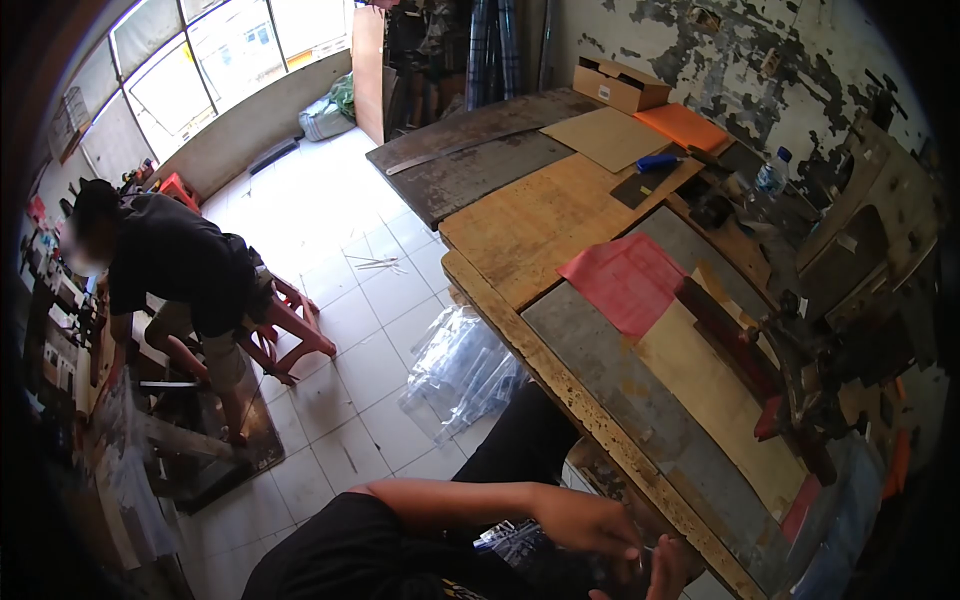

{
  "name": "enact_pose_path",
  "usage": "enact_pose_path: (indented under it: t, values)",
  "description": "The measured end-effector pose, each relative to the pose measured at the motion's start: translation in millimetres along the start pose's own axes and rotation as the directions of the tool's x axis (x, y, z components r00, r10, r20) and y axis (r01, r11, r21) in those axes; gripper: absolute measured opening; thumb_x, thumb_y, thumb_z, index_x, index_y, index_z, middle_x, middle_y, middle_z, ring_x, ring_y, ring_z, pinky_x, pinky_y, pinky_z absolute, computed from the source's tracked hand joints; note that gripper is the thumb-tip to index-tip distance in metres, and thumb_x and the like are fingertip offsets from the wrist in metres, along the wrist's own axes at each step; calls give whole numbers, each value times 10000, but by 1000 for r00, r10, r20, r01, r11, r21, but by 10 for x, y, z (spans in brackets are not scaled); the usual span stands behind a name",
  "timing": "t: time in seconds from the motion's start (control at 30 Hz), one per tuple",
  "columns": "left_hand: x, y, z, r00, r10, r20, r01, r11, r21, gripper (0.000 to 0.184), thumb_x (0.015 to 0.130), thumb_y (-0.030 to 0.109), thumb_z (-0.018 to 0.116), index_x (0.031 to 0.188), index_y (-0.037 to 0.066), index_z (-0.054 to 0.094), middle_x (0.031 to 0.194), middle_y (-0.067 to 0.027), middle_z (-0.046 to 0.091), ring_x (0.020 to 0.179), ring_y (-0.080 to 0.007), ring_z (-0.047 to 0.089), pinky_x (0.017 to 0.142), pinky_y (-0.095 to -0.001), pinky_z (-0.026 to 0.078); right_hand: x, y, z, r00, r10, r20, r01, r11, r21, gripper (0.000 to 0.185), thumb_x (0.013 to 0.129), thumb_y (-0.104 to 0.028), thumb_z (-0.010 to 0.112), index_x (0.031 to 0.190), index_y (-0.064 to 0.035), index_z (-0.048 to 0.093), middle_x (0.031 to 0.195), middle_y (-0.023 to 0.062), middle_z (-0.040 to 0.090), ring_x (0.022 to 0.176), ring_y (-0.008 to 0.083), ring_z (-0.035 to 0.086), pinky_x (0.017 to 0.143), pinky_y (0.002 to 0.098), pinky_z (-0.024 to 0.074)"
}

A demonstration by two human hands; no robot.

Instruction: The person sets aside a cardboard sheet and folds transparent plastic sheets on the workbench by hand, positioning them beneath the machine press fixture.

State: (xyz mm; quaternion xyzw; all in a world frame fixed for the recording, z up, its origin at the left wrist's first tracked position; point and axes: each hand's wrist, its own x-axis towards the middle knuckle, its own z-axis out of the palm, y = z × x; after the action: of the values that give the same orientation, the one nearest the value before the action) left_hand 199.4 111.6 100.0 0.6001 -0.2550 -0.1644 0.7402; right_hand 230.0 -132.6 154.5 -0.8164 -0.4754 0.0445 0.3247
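Sm. thin pc. (648, 549), pale & shiny, held at approx. 5 o'clock in view. Mostly hidden & blurred; exact shape/tilt unclear.

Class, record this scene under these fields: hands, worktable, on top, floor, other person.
Hands: left hand and right hand close together beside the table's edge; anything between the fingertips is too small to identify
Worktable: long wood-and-metal worktable
On top: thin red sheet, flat orange piece, brown cardboard box
Floor: pale square tiles, crumpled clear plastic sheeting
Other person: dark-shirted person bent forward by a red plastic stool
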Motion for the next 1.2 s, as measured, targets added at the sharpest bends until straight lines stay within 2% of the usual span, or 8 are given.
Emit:
enact_pose_path:
  t: [0.1,0.23,0.37,0.43,0.57,0.63,0.9,1.2]
  values:
    - [32,-41,0,998,63,15,-64,983,169,285,1084,186,493,1154,-29,667,1133,-185,703,1161,-317,638,1095,-483,405,-17,36,-15,999,-19,43,22,998,-62,801,839,-347,809,1485,-11,474,1514,223,484,1403,446,427,1150,547,342]
    - [54,-45,-7,984,181,6,-173,932,318,269,1078,189,496,1154,1,673,1133,-152,697,1176,-337,620,1164,-626,251,-66,46,-14,998,48,49,-48,999,17,774,854,-320,792,1490,-16,470,1528,222,468,1406,441,426,1152,538,342]
    - [84,36,54,997,76,26,-80,959,271,260,1077,198,491,1108,19,676,1094,-130,700,1151,-339,632,1166,-622,250,14,-94,-74,998,57,15,-58,990,125,766,883,-346,786,1491,-7,465,1500,232,495,1394,418,455,1152,526,348]
    - [158,-21,153,966,253,-58,-219,913,345,224,1013,153,578,930,-18,696,870,-182,701,910,-359,657,828,-446,476,2,-111,-34,998,61,-33,-53,980,191,757,892,-357,786,1484,-2,474,1487,238,506,1384,411,470,1145,520,361]
    - [149,45,172,964,248,-92,-184,878,442,226,1004,164,586,910,-7,698,864,-184,702,911,-373,656,842,-457,470,-24,-85,67,970,223,-95,-204,962,181,610,925,-308,767,1396,25,565,1402,253,574,1296,409,555,1065,484,460]
    - [139,-24,143,993,116,-9,-95,854,512,226,1064,201,508,1091,16,633,1012,-166,696,1108,-346,653,1157,-643,257,-17,-87,71,963,252,-95,-228,952,206,549,933,-271,762,1358,35,598,1371,252,599,1260,411,584,1034,471,491]
    - [121,-80,209,995,95,-34,-66,867,493,218,1050,189,519,1120,2,607,1020,-184,697,1085,-352,662,1171,-650,253,93,-152,34,964,172,-200,-152,982,114,373,952,-178,740,1249,40,674,1213,229,684,1077,380,679,881,427,558]
    - [101,30,222,986,164,-33,-120,831,544,185,1040,173,510,1082,13,594,1031,-178,692,1058,-380,660,1140,-650,273,66,-137,64,958,207,-200,-172,968,181,324,959,-165,734,1198,50,694,1122,211,702,1012,352,693,852,414,560]
